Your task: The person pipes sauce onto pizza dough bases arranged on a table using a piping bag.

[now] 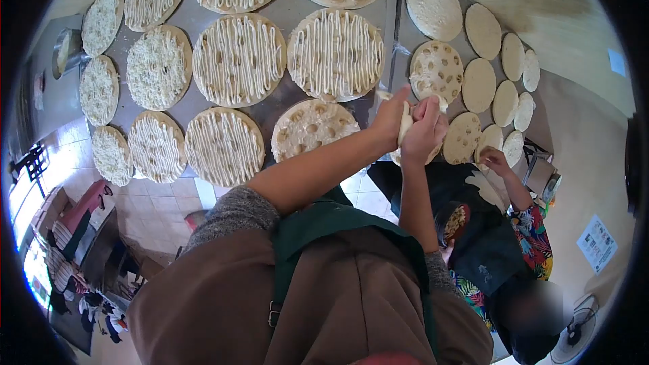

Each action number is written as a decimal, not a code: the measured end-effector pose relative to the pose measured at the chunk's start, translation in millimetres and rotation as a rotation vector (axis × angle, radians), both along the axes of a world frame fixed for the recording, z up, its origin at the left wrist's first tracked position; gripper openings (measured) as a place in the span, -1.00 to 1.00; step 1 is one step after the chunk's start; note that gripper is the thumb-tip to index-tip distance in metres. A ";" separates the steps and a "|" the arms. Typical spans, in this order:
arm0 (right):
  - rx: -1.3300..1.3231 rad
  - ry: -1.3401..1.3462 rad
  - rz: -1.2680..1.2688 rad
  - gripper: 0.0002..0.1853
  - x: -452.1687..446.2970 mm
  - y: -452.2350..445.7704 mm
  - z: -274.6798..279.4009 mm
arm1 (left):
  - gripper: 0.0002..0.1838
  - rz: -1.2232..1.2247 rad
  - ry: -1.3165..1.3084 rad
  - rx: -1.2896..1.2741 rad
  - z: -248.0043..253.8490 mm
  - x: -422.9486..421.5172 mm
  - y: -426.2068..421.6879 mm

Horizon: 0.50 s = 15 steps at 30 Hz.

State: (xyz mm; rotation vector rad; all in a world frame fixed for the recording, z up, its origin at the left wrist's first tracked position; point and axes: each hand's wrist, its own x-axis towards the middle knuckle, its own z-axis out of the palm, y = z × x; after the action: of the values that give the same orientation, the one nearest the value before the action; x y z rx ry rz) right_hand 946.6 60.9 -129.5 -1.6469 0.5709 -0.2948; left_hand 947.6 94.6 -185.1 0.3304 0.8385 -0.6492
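Note:
My left hand (389, 120) and my right hand (424, 132) are close together at the edge of the metal table (394, 27). Both are closed round a pale, soft bag (405, 124), whose ends are partly hidden by my fingers. Just beyond them lies a round flat dough base (436, 71) with brown pieces on it. To the left, a round base (334, 54) is striped with white cream. Below that one, another base (315, 126) has brown pieces and no stripes; my left forearm passes beside its lower edge.
Several more rounds cover both metal tables, some with crumbly white topping (159, 67), some plain (478, 85). At the right, a co-worker in a dark apron (483, 250) holds a bowl (454, 222) and reaches one hand (498, 161) toward a round. A metal container (67, 51) stands far left.

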 end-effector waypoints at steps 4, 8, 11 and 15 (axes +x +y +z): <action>0.056 -0.151 0.069 -0.57 -3.3 14.0 8.0 | -0.80 -0.038 -0.091 -0.027 34.9 2.2 24.4; 0.109 -0.100 0.064 -0.58 3.8 16.6 21.0 | -0.84 0.004 -0.108 0.064 31.8 6.6 28.9; 0.426 -0.076 -0.023 -0.59 10.6 23.9 43.4 | -0.85 0.097 -0.221 0.248 27.5 19.8 37.2; 0.457 -0.159 0.066 -0.62 38.3 33.0 65.2 | -0.83 0.223 -0.085 -0.096 49.1 56.2 72.4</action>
State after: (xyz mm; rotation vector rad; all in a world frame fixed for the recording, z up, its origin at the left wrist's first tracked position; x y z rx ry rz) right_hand 984.9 93.9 -64.3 -1.1860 0.4241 -0.2238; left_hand 1003.7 166.9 -135.9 0.1734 0.7476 -0.4628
